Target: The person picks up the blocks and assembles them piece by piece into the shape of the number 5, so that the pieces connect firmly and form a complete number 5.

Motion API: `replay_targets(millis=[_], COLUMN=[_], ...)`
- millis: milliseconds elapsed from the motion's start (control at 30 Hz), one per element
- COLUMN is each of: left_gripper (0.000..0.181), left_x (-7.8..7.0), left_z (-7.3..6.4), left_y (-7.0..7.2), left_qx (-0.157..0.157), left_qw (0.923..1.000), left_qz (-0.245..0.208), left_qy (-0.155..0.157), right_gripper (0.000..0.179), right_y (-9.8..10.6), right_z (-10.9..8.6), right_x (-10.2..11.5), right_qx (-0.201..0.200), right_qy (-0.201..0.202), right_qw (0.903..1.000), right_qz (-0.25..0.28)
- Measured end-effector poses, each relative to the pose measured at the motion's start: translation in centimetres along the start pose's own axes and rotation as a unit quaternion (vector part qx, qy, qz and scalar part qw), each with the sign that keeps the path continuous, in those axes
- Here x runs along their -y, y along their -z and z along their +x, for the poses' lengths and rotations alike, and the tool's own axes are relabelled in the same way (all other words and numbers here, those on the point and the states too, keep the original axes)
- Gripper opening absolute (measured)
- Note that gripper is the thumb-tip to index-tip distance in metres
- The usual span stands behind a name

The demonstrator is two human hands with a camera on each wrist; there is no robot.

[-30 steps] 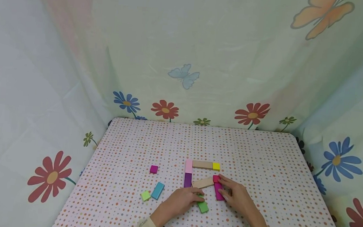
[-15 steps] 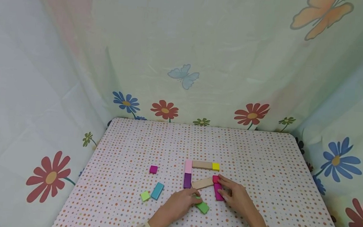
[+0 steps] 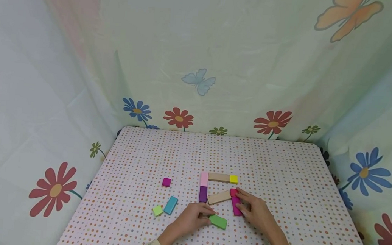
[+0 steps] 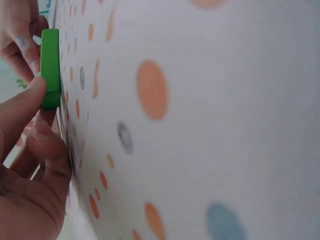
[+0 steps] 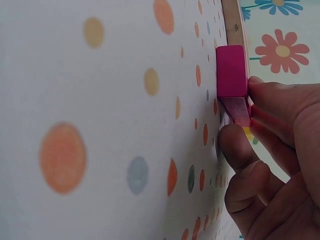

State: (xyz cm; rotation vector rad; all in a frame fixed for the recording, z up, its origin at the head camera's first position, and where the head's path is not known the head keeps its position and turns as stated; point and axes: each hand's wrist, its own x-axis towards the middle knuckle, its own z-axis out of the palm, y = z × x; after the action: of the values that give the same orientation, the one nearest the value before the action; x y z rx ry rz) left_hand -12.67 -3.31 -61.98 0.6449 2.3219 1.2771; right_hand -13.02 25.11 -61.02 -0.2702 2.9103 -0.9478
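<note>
My left hand (image 3: 191,217) pinches the near left end of a green block (image 3: 218,222) lying on the table. In the left wrist view, the thumb is on top of this green block (image 4: 50,67), and another fingertip is at its side. On the right, my right hand (image 3: 256,212) rests its thumb on a magenta block (image 3: 236,207) and stretches a finger to the small red block (image 3: 233,192) at its far end. The right wrist view shows the thumb on the magenta block (image 5: 232,71). A wooden plank (image 3: 219,197) slants from the red block toward the purple block (image 3: 203,194).
Behind, a pink block (image 3: 204,179), another wooden plank (image 3: 219,177) and a yellow cube (image 3: 233,179) form a corner. Loose at left are a magenta cube (image 3: 166,182), a blue block (image 3: 171,205) and a lime cube (image 3: 157,210). A dotted cloth (image 3: 275,166) covers the table.
My left hand has turned the green block so it lies more crosswise, and has shifted slightly left and down along it. The right hand has stayed in place at the magenta and red blocks.
</note>
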Motion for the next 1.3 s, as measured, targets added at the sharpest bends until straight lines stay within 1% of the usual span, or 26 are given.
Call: replay_targets(millis=[100,233,333,467,633,800,933,1067,1167,1300], left_gripper=[0.033,0.031,0.03,0.029,0.028,0.025,0.025,0.026,0.027,0.028], left_x=[0.4,0.6,0.4,-0.2,-1.1,-1.9,-2.4,-2.8,-3.1,-3.4], left_z=[0.1,0.2,0.2,0.0,-0.2,-0.1,0.1,0.2,0.3,0.4], left_y=[0.2,0.3,0.2,-0.1,-0.6,-1.3,-2.0,-2.6,-2.9,-3.3], left_qx=[-0.008,-0.02,-0.025,-0.029,-0.034,-0.044,-0.047,-0.05,-0.053,-0.057], left_qw=[0.9995,0.9989,0.9987,0.9981,0.9981,0.9981,0.9976,0.9972,0.997,0.9966], left_qz=[-0.03,-0.041,-0.042,-0.046,-0.03,0.007,0.029,0.024,0.023,0.035], left_qy=[0.008,0.012,0.017,0.028,0.043,0.043,0.043,0.051,0.051,0.048], right_gripper=[0.048,0.048,0.048,0.048,0.048,0.049,0.048,0.048,0.048,0.048], right_y=[0.1,0.2,0.2,0.2,0.1,0.1,0.1,0.1,0.2,0.1], right_z=[0.0,0.2,0.3,0.3,0.2,0.2,0.1,0.1,0.1,0.1], right_x=[0.0,0.0,0.1,0.1,0.1,0.1,0.0,0.0,0.0,-0.1], right_qx=[0.001,-0.002,-0.001,0.003,0.002,0.001,0.0,0.001,0.005,0.009], right_qy=[0.002,0.004,0.001,-0.007,-0.01,-0.011,-0.005,-0.005,-0.008,-0.008], right_qw=[1.0,1.0,1.0,1.0,0.9999,0.9999,1.0,0.9999,0.9999,0.9999], right_qz=[0.003,0.005,0.007,0.006,0.004,0.003,0.002,0.01,0.01,0.012])
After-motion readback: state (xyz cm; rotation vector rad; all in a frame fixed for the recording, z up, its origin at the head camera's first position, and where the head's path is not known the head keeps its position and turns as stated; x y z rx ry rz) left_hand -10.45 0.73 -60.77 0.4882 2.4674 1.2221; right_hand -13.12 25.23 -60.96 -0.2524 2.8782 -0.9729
